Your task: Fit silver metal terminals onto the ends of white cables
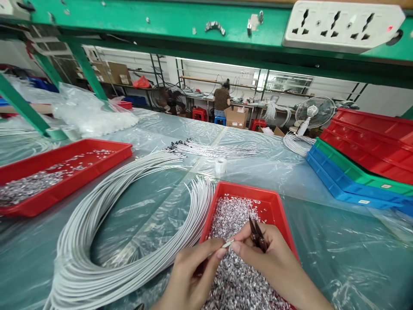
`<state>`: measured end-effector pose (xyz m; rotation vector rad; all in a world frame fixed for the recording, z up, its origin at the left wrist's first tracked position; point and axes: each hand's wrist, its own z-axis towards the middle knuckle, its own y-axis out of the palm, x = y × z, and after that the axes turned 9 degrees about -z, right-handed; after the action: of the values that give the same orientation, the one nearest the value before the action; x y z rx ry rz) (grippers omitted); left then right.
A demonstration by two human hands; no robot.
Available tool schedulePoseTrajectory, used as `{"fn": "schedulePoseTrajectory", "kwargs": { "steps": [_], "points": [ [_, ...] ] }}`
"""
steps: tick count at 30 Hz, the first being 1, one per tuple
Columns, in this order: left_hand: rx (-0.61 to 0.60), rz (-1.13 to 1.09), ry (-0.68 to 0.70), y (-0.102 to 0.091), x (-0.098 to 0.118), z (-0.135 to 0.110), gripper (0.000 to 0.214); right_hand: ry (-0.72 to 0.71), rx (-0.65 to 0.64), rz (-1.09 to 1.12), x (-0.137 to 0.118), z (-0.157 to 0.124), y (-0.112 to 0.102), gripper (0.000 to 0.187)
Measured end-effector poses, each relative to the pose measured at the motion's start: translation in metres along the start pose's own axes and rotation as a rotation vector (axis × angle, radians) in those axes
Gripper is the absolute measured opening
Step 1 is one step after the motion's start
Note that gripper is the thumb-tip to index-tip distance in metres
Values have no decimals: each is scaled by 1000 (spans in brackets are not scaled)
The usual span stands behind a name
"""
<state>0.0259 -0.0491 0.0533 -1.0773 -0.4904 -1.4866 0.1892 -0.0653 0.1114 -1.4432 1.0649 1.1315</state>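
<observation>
The fingertips of my left hand (pixel 193 269) pinch a short white cable end (pixel 228 243). Thumb and forefinger of my right hand (pixel 271 256) meet it from the other side. Dark pointed snips (pixel 256 232) are tucked in my right hand, blades pointing up. Both hands are over a red tray (pixel 272 200) filled with small silver scraps (pixel 234 215). To the left, a large looped bundle of white cables (pixel 75 241) curves across the table, with ends near the tray. The rest of the cable is hidden by my left hand.
Another red tray (pixel 106 148) with silver pieces lies left. A white roll (pixel 220 165) and a black-tipped cable bundle (pixel 219 150) lie beyond. Stacked coloured trays (pixel 364 159) stand right. A green beam with a power strip (pixel 342 26) crosses above. One person (pixel 222 99) is far back.
</observation>
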Motion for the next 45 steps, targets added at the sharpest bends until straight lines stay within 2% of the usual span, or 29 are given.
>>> {"fn": "schedulePoseTrajectory", "kwargs": {
  "steps": [5, 14, 17, 20, 22, 24, 28, 31, 36, 41, 45],
  "points": [
    [24, 40, 59, 2, 2, 0, 19, 11, 38, -9, 4, 1, 2, 11],
    [-17, -8, -1, 2, -1, 1, 15, 60, 73, 17, 4, 1, 4, 14],
    [37, -54, -2, 2, -4, -1, 8, 68, 80, 19, 2, 1, 5, 15],
    [111, -102, 21, 3, -7, -3, 13, 74, 60, 15, 1, 1, 7, 15],
    [118, -109, 37, 4, -6, -4, 12, 72, 51, 11, 1, 1, 8, 15],
    [128, -146, -9, 5, -3, -3, 9, 63, 58, 22, 2, 2, 10, 15],
    [113, -353, -246, 4, 6, 1, 18, 55, 68, 32, 7, 3, 12, 14],
    [71, -484, -356, 3, 10, 3, 22, 41, 61, 13, 9, 3, 11, 14],
    [28, -616, -377, 2, 8, 4, 26, 69, 85, 39, 5, 1, 13, 13],
    [-111, -778, -387, 2, 4, 6, 28, 77, 101, 47, 1, 0, 15, 13],
    [-91, -798, -463, 1, 5, 8, 30, 75, 73, 65, 1, 1, 14, 15]
  ]
}}
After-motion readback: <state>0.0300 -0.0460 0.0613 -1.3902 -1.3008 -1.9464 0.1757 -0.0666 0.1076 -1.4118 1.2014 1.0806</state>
